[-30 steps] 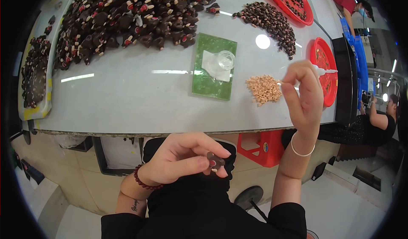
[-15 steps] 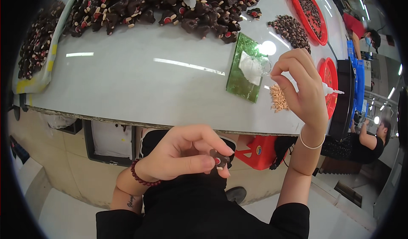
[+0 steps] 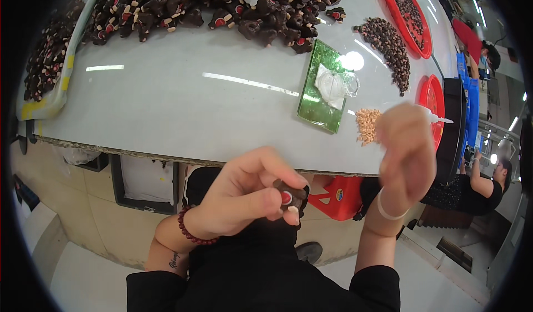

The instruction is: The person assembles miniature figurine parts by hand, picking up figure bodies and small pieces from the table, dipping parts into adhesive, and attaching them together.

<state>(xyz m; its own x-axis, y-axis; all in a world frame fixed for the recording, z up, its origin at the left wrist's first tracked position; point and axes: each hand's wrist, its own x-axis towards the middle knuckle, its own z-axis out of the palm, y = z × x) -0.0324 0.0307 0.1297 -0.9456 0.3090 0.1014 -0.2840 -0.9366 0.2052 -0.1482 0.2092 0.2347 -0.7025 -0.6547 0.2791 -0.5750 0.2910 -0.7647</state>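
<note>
My left hand [image 3: 252, 192] is below the table edge, pinching a small dark brown piece with a red and white spot [image 3: 290, 196] between thumb and fingers. My right hand [image 3: 405, 151] is blurred, raised at the table's right edge, gripping a thin white stick-like tool [image 3: 438, 117] whose tip points right. A small heap of tan pellets [image 3: 367, 125] lies just left of that hand. A green mat [image 3: 323, 86] with a clear round dish and white paper lies beyond the pellets.
A large pile of dark pieces [image 3: 222, 4] covers the far side of the grey table [image 3: 183, 106]. A smaller heap of brown bits [image 3: 391, 48] and red trays [image 3: 408, 12] are at the right. A seated person [image 3: 483, 184] is at the far right. A red stool [image 3: 338, 197] stands under the table.
My right hand has dropped from above the pellets toward the table edge and is now blurred. The left hand keeps its dark piece in about the same place.
</note>
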